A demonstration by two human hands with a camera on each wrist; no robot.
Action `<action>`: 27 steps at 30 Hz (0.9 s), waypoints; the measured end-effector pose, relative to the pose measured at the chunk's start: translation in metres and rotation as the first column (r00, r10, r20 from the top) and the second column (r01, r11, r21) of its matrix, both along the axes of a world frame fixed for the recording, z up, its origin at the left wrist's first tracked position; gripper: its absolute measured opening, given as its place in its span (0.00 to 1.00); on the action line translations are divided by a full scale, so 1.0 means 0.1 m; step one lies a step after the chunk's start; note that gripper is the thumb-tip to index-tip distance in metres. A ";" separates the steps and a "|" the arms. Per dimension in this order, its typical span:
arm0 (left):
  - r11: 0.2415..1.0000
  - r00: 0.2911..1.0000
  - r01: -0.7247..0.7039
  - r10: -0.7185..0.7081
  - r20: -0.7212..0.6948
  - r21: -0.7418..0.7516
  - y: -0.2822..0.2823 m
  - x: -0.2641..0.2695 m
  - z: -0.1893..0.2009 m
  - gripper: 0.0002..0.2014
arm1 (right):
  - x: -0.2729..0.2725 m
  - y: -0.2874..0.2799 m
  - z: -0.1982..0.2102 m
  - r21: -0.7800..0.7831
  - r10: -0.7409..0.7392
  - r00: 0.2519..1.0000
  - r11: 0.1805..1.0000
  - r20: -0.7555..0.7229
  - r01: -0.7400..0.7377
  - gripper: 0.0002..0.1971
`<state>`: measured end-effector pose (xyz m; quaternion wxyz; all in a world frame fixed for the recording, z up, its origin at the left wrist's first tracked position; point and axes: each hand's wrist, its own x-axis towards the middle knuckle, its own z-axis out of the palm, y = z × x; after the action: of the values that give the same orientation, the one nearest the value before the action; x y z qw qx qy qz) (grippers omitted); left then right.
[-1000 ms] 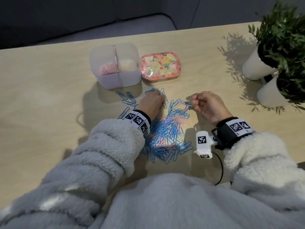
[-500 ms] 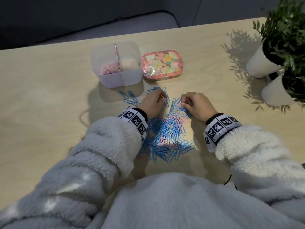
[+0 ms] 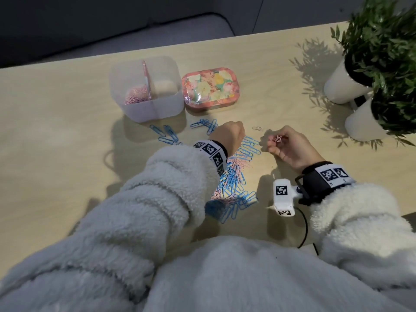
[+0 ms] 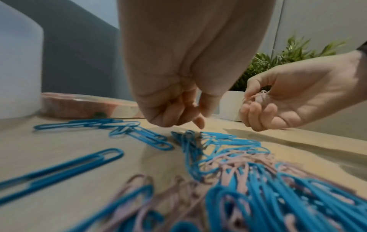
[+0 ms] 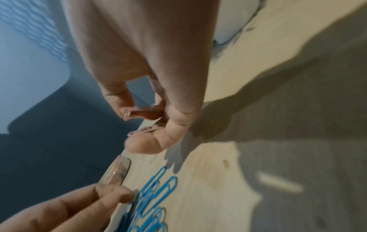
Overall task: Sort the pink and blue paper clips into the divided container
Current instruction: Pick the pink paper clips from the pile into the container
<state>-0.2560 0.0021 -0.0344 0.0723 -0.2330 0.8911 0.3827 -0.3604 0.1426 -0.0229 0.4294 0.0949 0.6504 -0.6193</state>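
Note:
A mixed heap of blue and pink paper clips (image 3: 234, 176) lies on the wooden table in front of me. My left hand (image 3: 227, 136) hovers over its far end, fingers loosely bent, their tips touching blue clips (image 5: 157, 183); nothing shows inside the left hand (image 4: 178, 116). To the right of the heap, my right hand (image 3: 286, 147) is turned palm up and pinches a few pink clips (image 3: 278, 138) between thumb and fingers (image 5: 143, 144). The translucent divided container (image 3: 157, 106) stands behind the heap, with pink clips (image 3: 135, 96) in its left compartment.
A floral tin (image 3: 210, 88) sits right of the container. Loose blue clips (image 3: 166, 135) lie in front of the container, and a single pale clip (image 3: 257, 128) lies between my hands. Two white plant pots (image 3: 344, 86) stand at the far right.
My right hand has pulled back to the right from the heap and rolled palm up with pink clips pinched in it. The left hand has stayed at the heap's far end.

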 end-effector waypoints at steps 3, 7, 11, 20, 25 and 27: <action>0.983 0.997 0.074 -0.075 -0.002 -0.166 0.05 -0.05 -0.01 0.10 | 0.03 0.06 -0.04 -0.011 0.009 1.000 1.000 0.007 -0.009 0.13; 0.987 0.998 0.062 -0.059 0.028 -0.145 0.03 -0.02 -0.05 0.12 | 0.13 0.01 -0.12 0.035 0.111 0.991 0.994 -0.075 -0.108 0.16; 0.991 0.999 0.053 -0.053 0.003 -0.120 0.01 0.06 -0.07 0.14 | 0.24 -0.07 -0.28 0.274 0.297 0.866 0.942 -0.401 -0.197 0.18; 0.975 0.995 0.063 -0.079 -0.068 -0.212 0.06 0.07 -0.02 0.10 | -0.12 -0.36 -0.08 0.749 0.692 0.447 0.658 -0.566 -0.070 0.10; 0.953 0.992 0.127 -0.125 0.024 -0.275 0.07 0.05 -0.04 0.11 | -0.10 -0.31 -0.11 0.782 0.750 0.416 0.609 -0.515 -0.130 0.04; 0.958 0.991 0.130 -0.119 0.059 -0.256 0.07 0.05 -0.03 0.12 | -0.12 -0.23 -0.17 0.735 0.720 0.511 0.640 -0.470 -0.225 0.07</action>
<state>-0.2514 0.0089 -0.0373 0.0843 -0.1919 0.9446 0.2527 -0.3720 0.1191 -0.0403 0.2395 -0.2270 0.9191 -0.2152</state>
